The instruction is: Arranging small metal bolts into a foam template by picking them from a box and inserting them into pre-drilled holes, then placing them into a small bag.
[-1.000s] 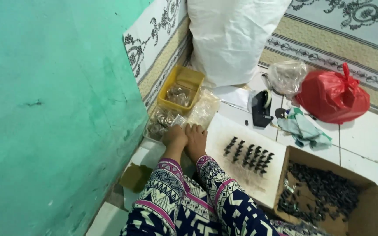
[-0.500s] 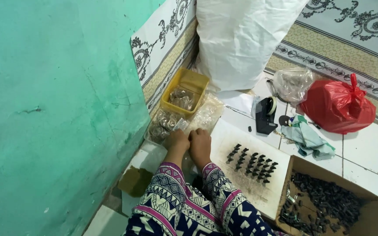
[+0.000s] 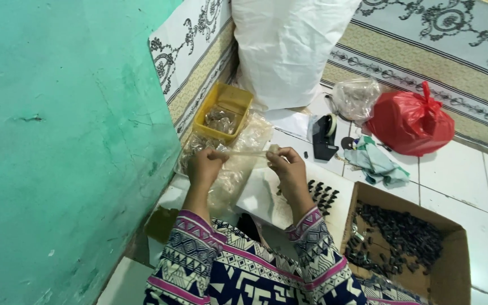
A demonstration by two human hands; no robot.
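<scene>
Left hand [image 3: 203, 165] & right hand [image 3: 287, 164] each pinched on clear plastic strip [image 3: 245, 151] ends, fingertips hidden, strip barely visible

Clear glossy plastic strip [image 3: 247, 151], matt cardboard box [image 3: 458, 265], glossy red plastic bag [image 3: 410, 121]

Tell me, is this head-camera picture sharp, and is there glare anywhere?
Head view: soft, even indoor light, no hard shadows; mild sheen on the white floor tiles and red plastic bag; the clear strip between left hand and right hand looks slightly blurred.
</scene>
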